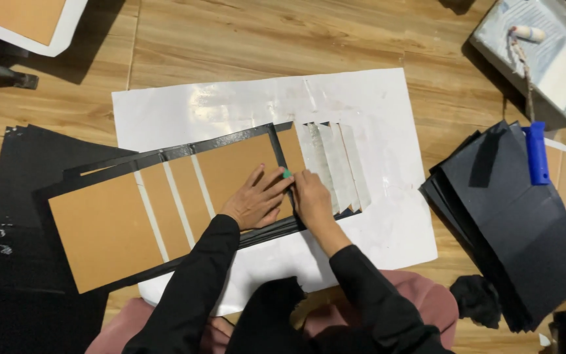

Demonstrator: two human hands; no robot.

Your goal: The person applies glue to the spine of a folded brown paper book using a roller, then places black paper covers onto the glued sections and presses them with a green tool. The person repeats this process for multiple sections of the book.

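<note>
Person seated on the floor, black sleeves, both hands out in front on a brown cardboard panel [165,210] with pale stripes and a black painted border. Left hand [255,200] lies flat on the board, fingers spread, pressing it down. Right hand [310,196] just beside it, fingers drawn together, pinched on a small green tool [287,174] whose tip shows between the two hands at the border's inner edge.

Under the panel, a white sheet [375,118]. Beyond the right hand, pale strips [339,164] fanned out on the sheet. Well off to that hand's right, a stack of black boards [519,229] with a blue roller handle [536,152] resting on top; farther still, a paint tray [558,59].
</note>
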